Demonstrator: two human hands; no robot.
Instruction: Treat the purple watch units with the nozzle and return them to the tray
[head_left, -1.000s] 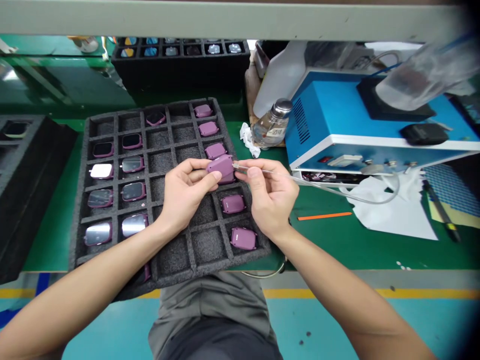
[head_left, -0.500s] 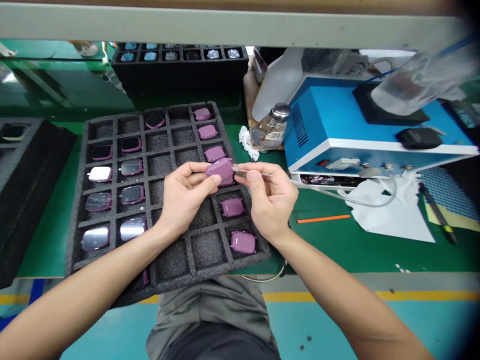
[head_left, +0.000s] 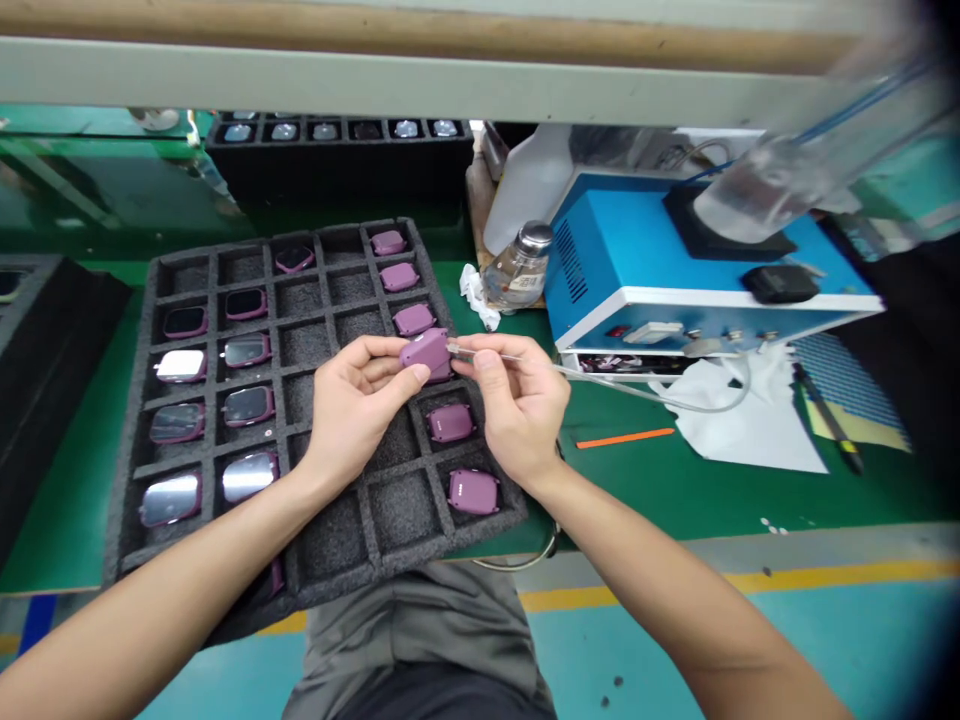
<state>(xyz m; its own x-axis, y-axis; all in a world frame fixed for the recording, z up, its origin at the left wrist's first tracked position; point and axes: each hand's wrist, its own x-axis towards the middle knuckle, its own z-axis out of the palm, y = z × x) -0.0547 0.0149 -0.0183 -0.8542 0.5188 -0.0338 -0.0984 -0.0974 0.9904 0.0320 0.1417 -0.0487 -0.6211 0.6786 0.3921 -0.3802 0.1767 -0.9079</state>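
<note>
Between the thumb and fingers of my left hand [head_left: 356, 405] is a purple watch case [head_left: 425, 352], tilted above the right-hand column of a black foam tray [head_left: 405, 512]. My right hand [head_left: 523, 410] is closed round a thin clear tube [head_left: 637, 388], pinched near its narrow tip. That tip meets or nearly meets the case's right end; whether they touch, I cannot tell. More purple cases, such as one near the front [head_left: 474, 491], lie in the right column. Watches with dark or shiny screens [head_left: 249, 405] fill cells on the left.
A blue machine [head_left: 600, 250] stands at the right, the tube curving in front of it. Beside it are a glass bottle [head_left: 519, 270], crumpled tissue [head_left: 480, 300], an orange strip [head_left: 625, 438] and white paper [head_left: 765, 430]. Another foam tray [head_left: 52, 380] sits at left. A shelf edge [head_left: 420, 85] crosses overhead.
The whole view has shifted, so everything appears further left and slightly lower. Both hands keep the same grip on the watch case and the tube, close together over the tray.
</note>
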